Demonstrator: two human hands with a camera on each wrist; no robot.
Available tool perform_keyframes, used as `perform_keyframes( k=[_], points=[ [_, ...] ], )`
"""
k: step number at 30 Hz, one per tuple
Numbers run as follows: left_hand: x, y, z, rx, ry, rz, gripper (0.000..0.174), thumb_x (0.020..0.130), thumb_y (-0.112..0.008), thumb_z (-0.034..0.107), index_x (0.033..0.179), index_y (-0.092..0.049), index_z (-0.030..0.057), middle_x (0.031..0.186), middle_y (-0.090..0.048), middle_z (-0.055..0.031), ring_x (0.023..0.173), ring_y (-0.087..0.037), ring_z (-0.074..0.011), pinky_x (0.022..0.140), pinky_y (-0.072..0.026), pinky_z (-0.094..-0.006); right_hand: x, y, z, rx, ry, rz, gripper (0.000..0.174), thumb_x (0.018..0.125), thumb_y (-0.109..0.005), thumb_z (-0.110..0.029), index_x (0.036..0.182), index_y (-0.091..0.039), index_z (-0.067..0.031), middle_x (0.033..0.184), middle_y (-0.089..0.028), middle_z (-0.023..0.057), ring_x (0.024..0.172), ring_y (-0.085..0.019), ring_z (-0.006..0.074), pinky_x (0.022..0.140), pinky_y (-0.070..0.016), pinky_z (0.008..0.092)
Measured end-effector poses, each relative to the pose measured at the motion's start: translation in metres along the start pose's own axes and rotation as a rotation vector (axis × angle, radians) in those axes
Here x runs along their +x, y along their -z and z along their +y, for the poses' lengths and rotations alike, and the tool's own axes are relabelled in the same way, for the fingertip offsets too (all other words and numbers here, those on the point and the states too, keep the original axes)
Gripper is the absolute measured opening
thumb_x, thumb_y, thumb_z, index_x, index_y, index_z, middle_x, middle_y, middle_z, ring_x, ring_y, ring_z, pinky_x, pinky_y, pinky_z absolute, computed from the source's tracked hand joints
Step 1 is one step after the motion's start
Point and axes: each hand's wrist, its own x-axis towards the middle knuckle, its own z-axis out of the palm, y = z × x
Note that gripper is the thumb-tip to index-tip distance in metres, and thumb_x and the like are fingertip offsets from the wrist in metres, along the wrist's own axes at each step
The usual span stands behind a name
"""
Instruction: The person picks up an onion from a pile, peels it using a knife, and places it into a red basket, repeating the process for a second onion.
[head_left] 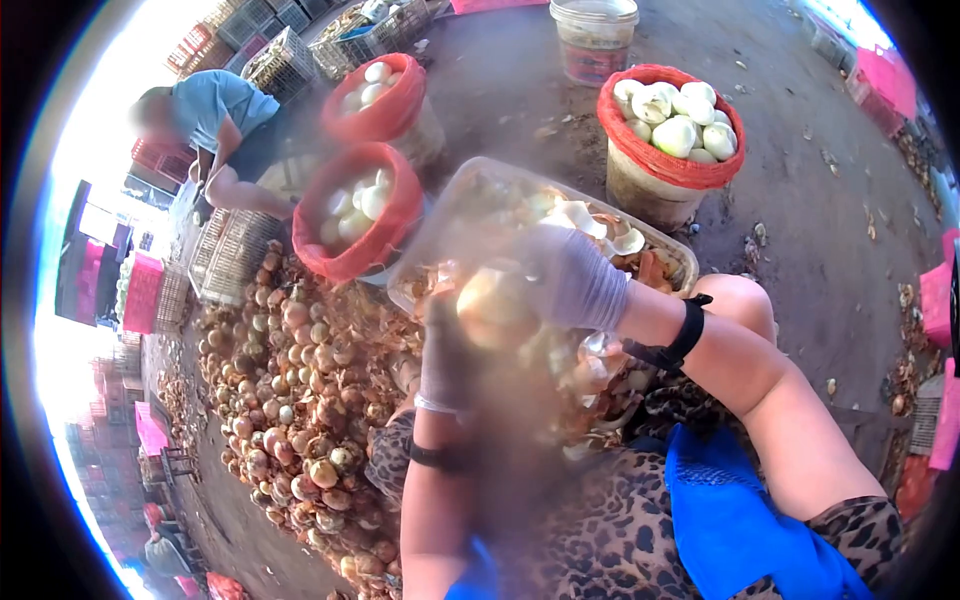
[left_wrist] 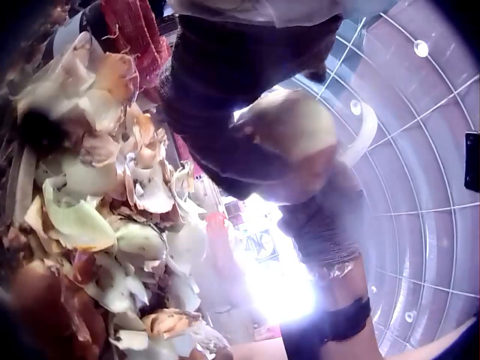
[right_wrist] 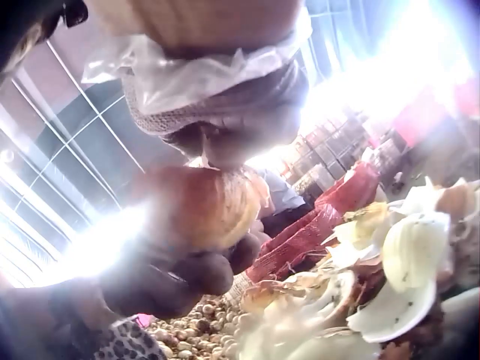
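In the head view an onion (head_left: 497, 306) with brown-gold skin is held between two gloved hands over a tub of peelings. My left hand (head_left: 440, 350) grips it from the left and below; the left wrist view shows those dark-looking fingers curled round the onion (left_wrist: 294, 139). On its upper side is my right hand (head_left: 580, 280), in a pale knit glove. Seen from the right wrist, the right hand's (right_wrist: 225, 124) bent fingers pinch at the top of the onion (right_wrist: 206, 206), where loose skin sticks out. Blur softens both hands in the head view.
The clear tub (head_left: 685, 262) holds onion skins (left_wrist: 82, 214). A large heap of unpeeled onions (head_left: 300, 400) spreads at the left. Peeled onions fill red-netted buckets (head_left: 655, 180) (head_left: 362, 245) ahead. A white bucket (head_left: 592, 40) stands farther back. Another person (head_left: 215, 125) bends near crates (head_left: 232, 255).
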Motion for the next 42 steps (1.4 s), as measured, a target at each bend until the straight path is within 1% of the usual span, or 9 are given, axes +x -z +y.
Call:
perform_keyframes(
  k=[5, 9, 12, 17, 21, 23, 26, 33, 42],
  points=[
    [-0.014, -0.041, 0.017, 0.525, -0.124, 0.059, 0.082, 0.062, -0.072, 0.040, 0.126, -0.043, -0.0028, 0.112, -0.055, -0.0128, 0.104, -0.056, -0.0252, 0.091, -0.0477, -0.0381, -0.001, 0.007, 0.019, -0.086, 0.102, -0.089, 0.014, 0.067, -0.064, -0.017, 0.081, -0.064, -0.0186, 0.075, -0.060, 0.0068, 0.069, -0.062, 0.0225, 0.056, -0.0472, 0.0343],
    [-0.012, -0.038, 0.010, 0.466, -0.201, 0.066, 0.083, 0.062, -0.073, 0.038, 0.125, -0.043, -0.0073, 0.114, -0.055, -0.0139, 0.104, -0.057, -0.0262, 0.091, -0.0480, -0.0384, 0.005, 0.021, 0.025, 0.031, -0.348, -0.154, 0.011, 0.065, -0.064, -0.020, 0.076, -0.063, -0.0168, 0.074, -0.059, 0.0046, 0.066, -0.062, 0.0223, 0.052, -0.0459, 0.0344],
    [-0.013, -0.036, 0.010, 0.460, -0.154, 0.128, 0.084, 0.062, -0.072, 0.037, 0.126, -0.042, -0.0070, 0.117, -0.054, -0.0155, 0.105, -0.057, -0.0275, 0.092, -0.0477, -0.0388, -0.014, 0.004, 0.095, -0.371, -0.063, -0.023, 0.018, 0.080, -0.061, -0.024, 0.083, -0.066, -0.0076, 0.063, -0.061, 0.0090, 0.053, -0.060, 0.0234, 0.050, -0.0489, 0.0344],
    [-0.019, -0.019, 0.020, 0.253, -0.313, -0.031, 0.085, 0.067, -0.072, 0.043, 0.131, -0.039, -0.0026, 0.123, -0.052, -0.0169, 0.113, -0.053, -0.0307, 0.094, -0.0462, -0.0442, -0.002, 0.023, 0.051, -0.645, -0.316, -0.227, 0.033, 0.080, -0.059, -0.026, 0.106, -0.062, -0.0070, 0.089, -0.065, 0.0178, 0.082, -0.060, 0.0405, 0.076, -0.0495, 0.0428],
    [-0.015, -0.005, 0.019, 0.299, -0.463, 0.040, 0.083, 0.081, -0.051, 0.066, 0.130, -0.041, -0.0008, 0.134, -0.045, -0.0186, 0.119, -0.048, -0.0321, 0.100, -0.0411, -0.0473, 0.003, 0.032, 0.011, -0.389, 0.192, -0.144, 0.051, 0.083, -0.064, -0.034, 0.126, -0.053, -0.0090, 0.094, -0.064, 0.0088, 0.078, -0.063, 0.0229, 0.070, -0.0514, 0.0338],
    [-0.008, -0.003, 0.020, 0.558, -0.565, 0.082, 0.082, 0.083, -0.043, 0.070, 0.124, -0.048, -0.0014, 0.132, -0.048, -0.0183, 0.118, -0.048, -0.0305, 0.100, -0.0400, -0.0442, 0.002, 0.024, 0.008, 0.052, 0.076, -0.185, 0.051, 0.083, -0.065, -0.033, 0.126, -0.053, -0.0081, 0.096, -0.064, 0.0065, 0.076, -0.063, 0.0166, 0.068, -0.0517, 0.0296],
    [0.002, -0.010, 0.024, 1.025, -0.777, 0.127, 0.081, 0.083, -0.043, 0.072, 0.116, -0.057, -0.0012, 0.126, -0.053, -0.0170, 0.116, -0.050, -0.0276, 0.099, -0.0403, -0.0404, -0.014, -0.001, -0.019, 0.822, -0.584, -0.317, 0.047, 0.082, -0.067, -0.026, 0.123, -0.055, -0.0055, 0.104, -0.064, 0.0066, 0.073, -0.061, 0.0105, 0.064, -0.0520, 0.0238],
    [0.016, -0.008, 0.012, 1.054, -0.907, 0.129, 0.066, 0.069, -0.081, 0.039, 0.116, -0.057, -0.0008, 0.117, -0.059, -0.0125, 0.109, -0.055, -0.0230, 0.095, -0.0450, -0.0362, -0.008, 0.007, -0.009, 0.378, -0.289, -0.126, 0.055, 0.079, -0.069, -0.024, 0.126, -0.052, -0.0017, 0.093, -0.066, 0.0072, 0.077, -0.061, 0.0115, 0.067, -0.0500, 0.0260],
    [0.013, -0.006, 0.003, 0.927, -0.847, 0.250, 0.055, 0.070, -0.081, 0.033, 0.109, -0.060, -0.0012, 0.108, -0.062, -0.0118, 0.099, -0.059, -0.0207, 0.089, -0.0473, -0.0341, -0.018, -0.015, -0.004, 0.492, -0.485, -0.089, 0.044, 0.074, -0.067, -0.010, 0.117, -0.060, -0.0024, 0.089, -0.068, 0.0065, 0.076, -0.062, 0.0109, 0.067, -0.0507, 0.0253]
  ],
)
